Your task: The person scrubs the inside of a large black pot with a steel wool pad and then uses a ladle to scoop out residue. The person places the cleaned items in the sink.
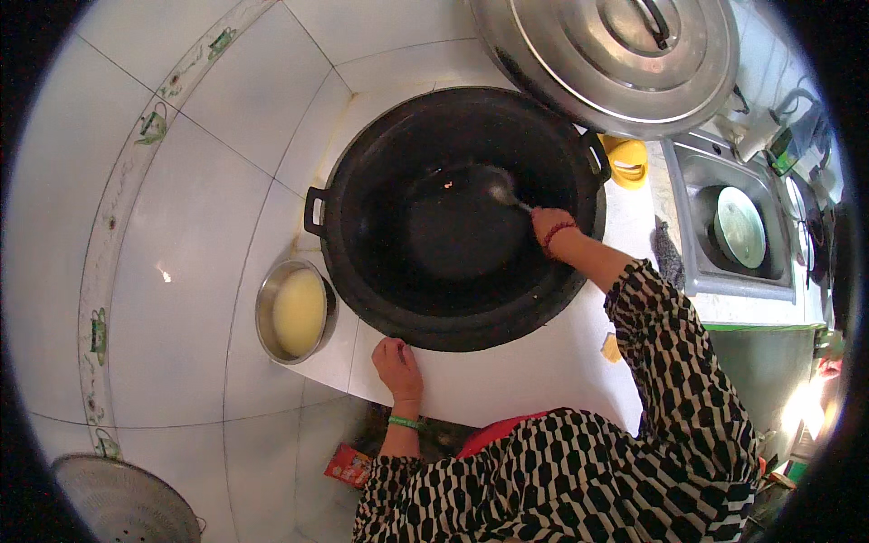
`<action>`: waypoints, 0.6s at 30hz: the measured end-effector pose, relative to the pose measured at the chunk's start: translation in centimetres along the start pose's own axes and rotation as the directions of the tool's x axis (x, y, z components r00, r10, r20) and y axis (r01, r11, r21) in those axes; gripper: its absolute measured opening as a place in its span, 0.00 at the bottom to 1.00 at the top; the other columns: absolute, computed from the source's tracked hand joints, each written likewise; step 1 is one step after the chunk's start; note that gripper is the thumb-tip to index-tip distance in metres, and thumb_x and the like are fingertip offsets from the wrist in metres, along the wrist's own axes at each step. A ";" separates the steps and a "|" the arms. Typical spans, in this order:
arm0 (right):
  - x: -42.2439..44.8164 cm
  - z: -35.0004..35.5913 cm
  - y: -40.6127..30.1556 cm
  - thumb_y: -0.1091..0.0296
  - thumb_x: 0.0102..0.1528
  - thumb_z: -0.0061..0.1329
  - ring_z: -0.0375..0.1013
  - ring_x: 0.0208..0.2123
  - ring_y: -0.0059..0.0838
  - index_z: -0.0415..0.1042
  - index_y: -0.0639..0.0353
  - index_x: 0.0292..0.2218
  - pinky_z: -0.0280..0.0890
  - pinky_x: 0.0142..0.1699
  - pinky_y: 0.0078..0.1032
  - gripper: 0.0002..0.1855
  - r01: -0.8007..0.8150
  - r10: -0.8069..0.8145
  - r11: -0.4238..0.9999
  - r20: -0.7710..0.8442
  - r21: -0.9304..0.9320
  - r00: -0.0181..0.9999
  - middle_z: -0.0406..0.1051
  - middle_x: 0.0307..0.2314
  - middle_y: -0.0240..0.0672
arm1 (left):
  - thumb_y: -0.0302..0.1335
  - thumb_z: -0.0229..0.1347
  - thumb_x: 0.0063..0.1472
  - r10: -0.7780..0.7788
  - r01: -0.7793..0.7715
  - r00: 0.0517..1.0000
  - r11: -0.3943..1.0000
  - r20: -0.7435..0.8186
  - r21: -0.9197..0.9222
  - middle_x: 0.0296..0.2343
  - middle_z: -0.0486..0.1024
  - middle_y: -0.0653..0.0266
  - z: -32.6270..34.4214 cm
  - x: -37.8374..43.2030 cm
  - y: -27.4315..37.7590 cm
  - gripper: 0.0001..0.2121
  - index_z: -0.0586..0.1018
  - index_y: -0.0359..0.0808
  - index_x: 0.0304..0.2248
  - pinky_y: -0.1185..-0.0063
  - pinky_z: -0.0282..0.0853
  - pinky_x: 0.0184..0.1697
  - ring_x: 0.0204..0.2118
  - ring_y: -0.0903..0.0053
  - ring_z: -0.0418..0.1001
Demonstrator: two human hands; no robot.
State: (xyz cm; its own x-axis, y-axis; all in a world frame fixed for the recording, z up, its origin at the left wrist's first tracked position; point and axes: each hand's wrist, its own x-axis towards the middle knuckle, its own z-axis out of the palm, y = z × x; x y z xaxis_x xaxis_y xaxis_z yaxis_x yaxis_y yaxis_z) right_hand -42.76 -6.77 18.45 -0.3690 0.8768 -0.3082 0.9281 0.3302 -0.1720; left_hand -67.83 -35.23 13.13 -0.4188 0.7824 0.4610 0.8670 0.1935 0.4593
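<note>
A large black wok [461, 332] with two loop handles is set into the white tiled counter. My right hand [553, 227] grips the handle of a ladle or large spoon [504, 195], its pale head blurred, inside the wok on the right. A small orange-brown bit [447, 184] shows on the dark inner surface. My left hand [398, 370] rests on the counter at the wok's near rim, fingers curled, with nothing visible in it. To its left stands a metal bowl [263, 319] with a pale yellow content [299, 312], liquid or batter.
A big metal lid [577, 68] leans behind the wok at right. Yellow objects [628, 163] sit by the right handle. Further right, a metal sink [692, 170] holds a pale bowl [740, 227]. A perforated metal pan [129, 502] shows at lower left; tiled wall [190, 217] bounds the left.
</note>
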 end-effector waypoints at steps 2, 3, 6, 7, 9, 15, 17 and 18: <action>0.7 3.1 -0.6 0.75 0.48 0.42 0.70 0.39 0.43 0.68 0.62 0.38 0.65 0.43 0.34 0.13 0.039 -0.040 0.999 0.026 0.034 0.999 0.69 0.37 0.48 | 0.22 0.49 0.50 -0.003 0.003 1.000 1.000 -0.007 -0.013 0.30 0.67 0.57 0.1 0.0 0.3 0.04 0.69 0.34 0.28 0.70 0.59 0.40 0.36 0.62 0.62; 0.0 2.7 -2.1 0.74 0.49 0.39 0.69 0.40 0.45 0.69 0.62 0.39 0.65 0.43 0.34 0.14 0.077 -0.097 0.988 0.147 0.136 0.984 0.69 0.37 0.47 | 0.22 0.48 0.50 -0.015 0.014 1.000 1.000 -0.017 -0.014 0.30 0.67 0.56 0.1 -0.2 0.0 0.04 0.68 0.33 0.28 0.69 0.58 0.41 0.36 0.62 0.62; 1.0 4.8 -4.4 0.69 0.51 0.40 0.72 0.32 0.42 0.67 0.61 0.40 0.67 0.36 0.33 0.14 0.218 -0.235 0.972 0.283 0.088 0.930 0.71 0.30 0.46 | 0.22 0.48 0.50 -0.022 0.022 0.999 1.000 0.036 0.002 0.30 0.67 0.55 -0.2 0.3 0.8 0.05 0.68 0.33 0.29 0.69 0.57 0.41 0.36 0.61 0.62; 1.3 5.8 -4.4 0.66 0.52 0.39 0.71 0.28 0.40 0.68 0.60 0.37 0.67 0.32 0.33 0.13 0.069 -0.194 0.944 0.376 0.322 0.906 0.70 0.27 0.44 | 0.22 0.48 0.50 -0.023 0.022 0.998 1.000 0.062 0.013 0.29 0.67 0.55 -0.5 0.6 1.1 0.05 0.68 0.33 0.29 0.69 0.58 0.41 0.35 0.61 0.62; 2.0 7.9 -4.4 0.58 0.53 0.38 0.70 0.19 0.35 0.70 0.59 0.31 0.67 0.24 0.32 0.14 -0.282 -0.200 0.692 0.551 0.664 0.810 0.69 0.20 0.40 | 0.21 0.48 0.50 -0.010 0.009 0.999 1.000 0.053 0.024 0.29 0.67 0.55 -0.3 0.7 1.0 0.04 0.68 0.33 0.28 0.69 0.58 0.40 0.35 0.60 0.62; -6.2 1.4 -3.1 0.43 0.56 0.30 0.59 0.10 0.22 0.64 0.55 0.37 0.59 0.15 0.24 0.24 -0.531 -0.463 0.318 0.617 0.786 0.636 0.57 0.11 0.30 | 0.21 0.49 0.49 -0.040 0.039 0.998 0.999 0.051 0.019 0.30 0.67 0.56 0.4 0.3 0.6 0.05 0.69 0.34 0.29 0.69 0.57 0.41 0.36 0.60 0.62; -10.2 -1.0 -1.8 0.43 0.56 0.27 0.58 0.09 0.20 0.65 0.54 0.36 0.56 0.14 0.22 0.24 -0.500 -0.431 0.300 0.583 0.813 0.689 0.58 0.12 0.29 | 0.21 0.49 0.49 -0.040 0.040 0.998 0.999 0.038 0.004 0.30 0.67 0.55 0.6 0.2 0.5 0.05 0.69 0.34 0.29 0.69 0.57 0.41 0.36 0.60 0.62; -11.7 -0.9 -0.7 0.48 0.57 0.26 0.57 0.08 0.20 0.65 0.54 0.37 0.56 0.14 0.20 0.22 -0.483 -0.437 0.259 0.548 0.836 0.713 0.58 0.11 0.28 | 0.21 0.48 0.49 -0.036 0.036 0.999 0.999 0.016 -0.005 0.30 0.67 0.55 0.7 0.1 0.5 0.05 0.69 0.34 0.29 0.69 0.57 0.41 0.36 0.60 0.62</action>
State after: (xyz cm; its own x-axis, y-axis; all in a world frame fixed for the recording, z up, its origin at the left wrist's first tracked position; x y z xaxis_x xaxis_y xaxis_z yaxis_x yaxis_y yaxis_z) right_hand -39.04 -16.97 23.02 -0.6960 0.2897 -0.6570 0.3779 -0.6302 -0.6782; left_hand -67.24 -34.60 12.91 -0.4451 0.7846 0.4317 0.8500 0.2186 0.4793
